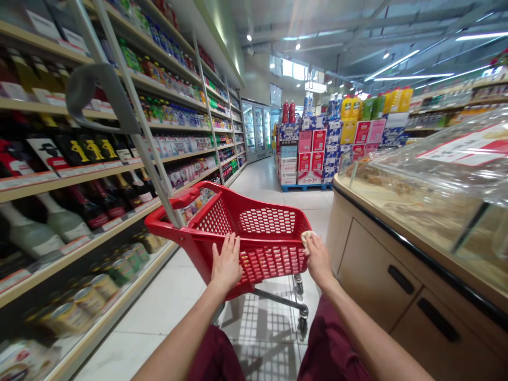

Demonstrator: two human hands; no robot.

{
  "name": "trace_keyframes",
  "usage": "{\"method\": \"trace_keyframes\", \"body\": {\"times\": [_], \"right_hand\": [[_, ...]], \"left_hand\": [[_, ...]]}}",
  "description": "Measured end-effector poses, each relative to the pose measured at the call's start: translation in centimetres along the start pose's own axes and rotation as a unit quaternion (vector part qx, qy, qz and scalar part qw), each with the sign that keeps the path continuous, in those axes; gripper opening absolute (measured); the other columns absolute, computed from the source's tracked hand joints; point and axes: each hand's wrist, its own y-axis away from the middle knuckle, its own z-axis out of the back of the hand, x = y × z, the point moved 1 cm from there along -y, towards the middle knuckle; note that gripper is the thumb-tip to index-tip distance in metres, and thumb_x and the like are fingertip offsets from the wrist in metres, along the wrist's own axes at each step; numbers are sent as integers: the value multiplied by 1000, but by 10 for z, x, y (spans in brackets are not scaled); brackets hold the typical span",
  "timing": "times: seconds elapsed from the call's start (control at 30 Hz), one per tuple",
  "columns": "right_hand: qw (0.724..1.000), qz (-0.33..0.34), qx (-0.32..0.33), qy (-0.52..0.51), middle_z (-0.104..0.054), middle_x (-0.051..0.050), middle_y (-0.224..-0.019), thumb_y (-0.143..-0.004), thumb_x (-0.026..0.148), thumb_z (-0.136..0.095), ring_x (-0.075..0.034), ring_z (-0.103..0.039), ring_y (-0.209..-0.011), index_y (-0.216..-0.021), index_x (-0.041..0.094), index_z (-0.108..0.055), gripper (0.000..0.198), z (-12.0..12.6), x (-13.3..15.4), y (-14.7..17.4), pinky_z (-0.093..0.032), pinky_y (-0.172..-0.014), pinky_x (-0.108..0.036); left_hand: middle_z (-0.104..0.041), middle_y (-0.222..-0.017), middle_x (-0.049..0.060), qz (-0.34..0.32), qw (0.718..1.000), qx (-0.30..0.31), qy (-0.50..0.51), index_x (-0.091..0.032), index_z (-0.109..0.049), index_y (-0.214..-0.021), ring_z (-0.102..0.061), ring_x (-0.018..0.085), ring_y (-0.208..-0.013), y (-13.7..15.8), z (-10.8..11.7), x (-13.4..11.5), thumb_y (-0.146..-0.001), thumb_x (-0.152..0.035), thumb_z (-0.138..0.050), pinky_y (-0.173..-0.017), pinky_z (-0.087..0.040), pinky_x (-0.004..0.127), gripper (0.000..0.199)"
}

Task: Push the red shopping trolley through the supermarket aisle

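A red plastic shopping cart [273, 246] with latticed walls stands side-on in front of me. My left hand [228, 264] rests against its near wall, fingers stretched up to the rim and thumb apart. At the right-hand corner of the basket, my right hand [316, 254] presses a small cream cloth [307, 241] to the rim, its fingers bent over the cloth. The cart's grey handle [101, 98] rises on metal poles at the upper left. Inside the basket, only the far lattice and part of the inner walls show.
Shelves of bottles and cans [119, 174] run along the left. On the right is a wooden counter [377, 264] topped with clear plastic packaging [444, 159]. Stacked drink cartons [311, 151] stand on a blue pallet [305, 187] ahead, with glass-door fridges [256, 127] behind. Caster wheels [302, 320] touch the tiled floor.
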Motion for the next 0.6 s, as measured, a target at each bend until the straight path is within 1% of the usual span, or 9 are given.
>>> {"method": "trace_keyframes", "body": {"times": [0.07,0.1,0.17,0.23,0.27,0.37,0.43,0.47,0.6], "right_hand": [[1000,-12,-5,-1,-40,-13,-131,-76,4,-35,-22,-27,-126,-122,12,-46,48,-2,2,1,-28,-101,-43],[1000,11,-4,-13,-39,-12,-132,-76,4,-35,-21,-26,-126,-122,13,-46,48,-5,10,1,-28,-101,-43],[995,87,4,-43,-38,-10,-133,-78,6,-37,-20,-23,-127,-122,16,-46,46,-10,28,1,-28,-102,-43],[988,140,10,-57,-40,-8,-132,-80,7,-37,-19,-24,-127,-121,18,-48,43,-11,36,1,-29,-101,-43],[989,139,9,-54,-41,-8,-131,-80,8,-36,-19,-25,-127,-120,17,-48,42,-9,34,0,-29,-101,-43],[999,47,-15,-10,-44,-14,-128,-80,6,-33,-22,-28,-125,-117,12,-51,41,-2,18,-3,-31,-99,-45],[1000,16,-21,8,-45,-17,-126,-80,5,-31,-24,-30,-124,-116,8,-52,41,-1,20,-3,-31,-98,-47],[999,30,-16,6,-45,-17,-126,-80,5,-31,-24,-30,-124,-116,8,-51,41,-3,28,-3,-32,-97,-47],[984,169,20,-43,-44,-10,-128,-80,7,-35,-22,-26,-126,-118,15,-50,41,-11,64,-2,-31,-100,-43]], "left_hand": [[-17,-143,10,7,1000,4,-1,-9,-20,-133,-5,24,-132,2,2,-2,-65,-23,-40,-102,-15,52,72],[-16,-143,11,10,1000,6,-2,-9,-20,-133,-5,25,-132,3,2,-3,-65,-23,-40,-102,-15,52,72],[-16,-143,11,10,1000,8,-6,-9,-20,-133,-4,24,-132,5,3,-4,-65,-23,-39,-102,-15,53,71],[-16,-143,10,7,1000,7,-10,-9,-20,-133,-4,24,-132,6,3,-4,-66,-23,-38,-102,-14,54,71],[-16,-143,10,7,1000,6,-10,-9,-20,-133,-4,24,-132,7,3,-5,-66,-22,-37,-102,-14,54,70],[-15,-143,9,12,1000,1,-1,-10,-19,-133,-5,24,-132,9,3,-7,-64,-19,-38,-102,-13,53,72],[-15,-143,9,19,1000,0,5,-10,-19,-133,-6,24,-132,10,3,-10,-63,-18,-39,-103,-13,52,73],[-15,-143,9,21,1000,1,8,-10,-19,-133,-6,24,-132,10,4,-12,-63,-18,-39,-103,-13,53,73],[-18,-142,10,12,1000,-1,12,-10,-22,-133,-9,23,-131,13,8,-11,-66,-20,-38,-102,-12,54,69]]}}
